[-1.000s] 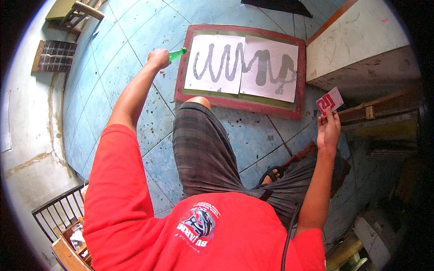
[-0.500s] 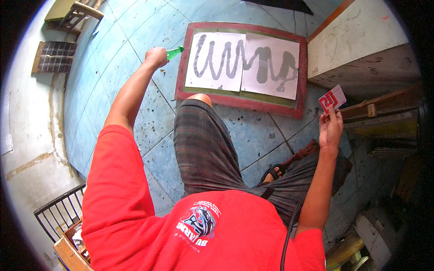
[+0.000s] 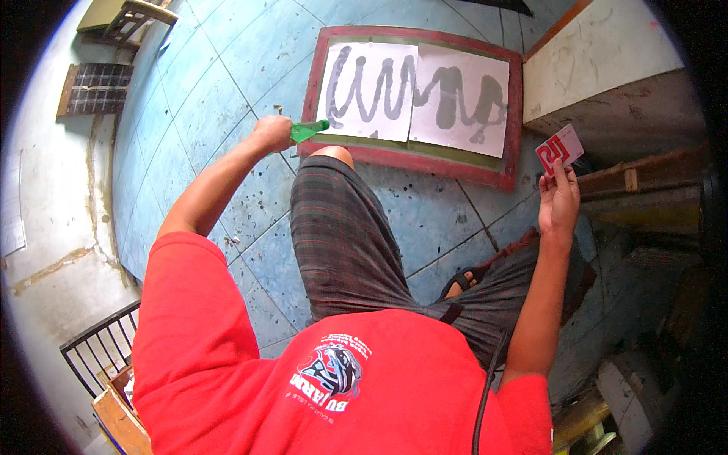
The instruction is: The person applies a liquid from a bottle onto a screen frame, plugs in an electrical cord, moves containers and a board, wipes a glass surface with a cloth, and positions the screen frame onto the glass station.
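Observation:
My left hand is closed round a green translucent bottle, tilted sideways, its narrow end over the near left corner of a red-framed board. On that board lie two white paper sheets side by side, the left sheet and the right sheet. A wavy grey wet-looking line runs across both, thicker on the right one. To the right of the board, my right hand pinches a red and white card between thumb and fingers, held up off the floor.
Blue tiles with dark spots make up the floor. A pale box-like block borders the board on the right, with wooden slats nearer me. My bent leg is close to the board's near edge. A wooden stool stands far left.
My left hand has come nearer to me with the bottle, whose narrow end has shifted onto the board's near left corner. My right hand still holds the card. The view has shifted slightly.

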Available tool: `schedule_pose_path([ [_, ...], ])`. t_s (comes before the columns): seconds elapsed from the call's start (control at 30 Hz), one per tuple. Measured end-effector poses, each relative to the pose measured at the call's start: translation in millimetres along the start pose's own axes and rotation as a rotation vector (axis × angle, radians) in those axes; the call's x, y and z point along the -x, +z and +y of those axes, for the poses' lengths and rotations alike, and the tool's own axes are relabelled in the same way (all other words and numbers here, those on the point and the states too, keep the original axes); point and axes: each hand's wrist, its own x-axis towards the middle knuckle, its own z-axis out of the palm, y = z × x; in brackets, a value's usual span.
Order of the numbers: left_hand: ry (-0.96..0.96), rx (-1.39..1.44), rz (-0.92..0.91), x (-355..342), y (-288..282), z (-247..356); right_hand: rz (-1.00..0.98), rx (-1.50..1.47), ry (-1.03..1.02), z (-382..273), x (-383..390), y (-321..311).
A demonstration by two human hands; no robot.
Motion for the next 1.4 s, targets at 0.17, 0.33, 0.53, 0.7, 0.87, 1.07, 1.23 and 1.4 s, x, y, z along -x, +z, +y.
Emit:
schedule_pose_path([
  [0.17,0.112,0.095,0.052,-10.8,-10.1,42.4,0.008,-0.045,0.022,1.3,-1.2,-5.7],
  [0.33,0.261,0.077,0.087,-32.0,-31.4,83.4,0.009,-0.050,0.000,-0.4,1.3,-11.3],
  [0.53,0.397,0.009,0.068,-54.1,-63.4,146.1,0.016,-0.096,-0.009,-8.9,10.1,-10.5],
  [0.7,0.418,0.037,0.057,-73.3,-80.9,203.7,0.028,-0.147,0.000,-16.1,17.1,-6.3],
  [0.87,0.465,0.115,0.130,-91.8,-92.7,252.4,0.022,-0.174,-0.015,-21.2,20.2,-10.2],
  [1.07,0.467,0.141,0.153,-102.9,-99.0,287.1,0.030,-0.188,-0.024,-21.6,16.6,-22.4],
  [1.23,0.282,0.169,0.145,-132.4,-106.6,251.6,0.040,-0.205,-0.008,-24.7,16.5,-26.7],
  [1.4,-0.024,0.289,0.103,-151.1,-129.1,210.5,0.054,-0.209,-0.008,-26.8,17.2,-31.6],
])
